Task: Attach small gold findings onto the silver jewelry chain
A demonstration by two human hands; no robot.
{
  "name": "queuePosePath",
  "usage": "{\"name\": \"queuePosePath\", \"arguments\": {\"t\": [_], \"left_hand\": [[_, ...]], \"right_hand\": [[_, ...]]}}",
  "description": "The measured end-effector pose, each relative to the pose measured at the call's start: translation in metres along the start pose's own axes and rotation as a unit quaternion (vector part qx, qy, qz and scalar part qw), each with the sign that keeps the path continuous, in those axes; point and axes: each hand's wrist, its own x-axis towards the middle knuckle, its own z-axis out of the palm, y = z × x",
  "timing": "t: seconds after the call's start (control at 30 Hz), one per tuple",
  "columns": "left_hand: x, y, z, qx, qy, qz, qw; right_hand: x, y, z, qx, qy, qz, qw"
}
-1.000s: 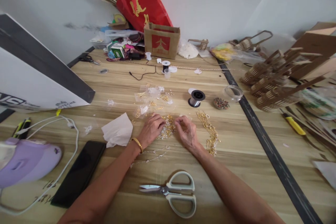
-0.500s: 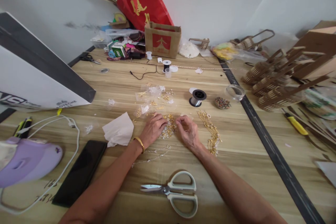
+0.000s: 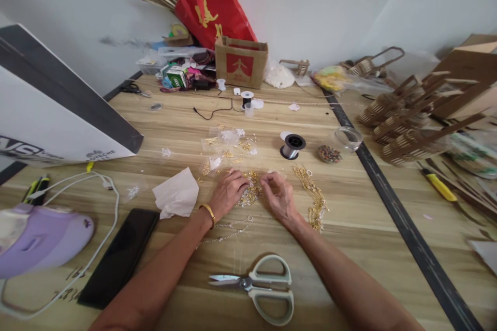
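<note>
On the wooden table lies a small heap of gold and silver beads and findings point(image 3: 250, 190). My left hand point(image 3: 230, 189), with a gold bangle point(image 3: 208, 214) at the wrist, bends its closed fingertips onto the heap's left edge. My right hand point(image 3: 278, 194) is at the heap's right side, thumb and fingers pinched together; whatever is in them is too small to make out. A silver beaded chain with a ring point(image 3: 233, 232) lies below my left hand. Several gold chains point(image 3: 315, 197) are laid out right of my right hand. White-handled scissors point(image 3: 258, 284) rest nearer to me.
Small bags of findings point(image 3: 229, 139) lie beyond the hands. A wire spool point(image 3: 292, 146) and a dish of mixed beads point(image 3: 329, 153) stand to the right. A paper napkin point(image 3: 176, 192), a black phone point(image 3: 120, 256) and a white cable point(image 3: 114, 207) are on the left.
The whole view has shifted slightly. Both hands stay at the bead heap in nearly the same pose, with no clear change in what they hold.
</note>
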Motion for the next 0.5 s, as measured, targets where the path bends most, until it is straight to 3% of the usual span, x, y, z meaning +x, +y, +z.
{"name": "queuePosePath", "arguments": {"t": [0.5], "left_hand": [[-0.002,0.0046,0.0004,0.021,0.001,0.002,1.0]], "right_hand": [[-0.0009,0.0008,0.0012,-0.012,0.0,-0.006,1.0]]}}
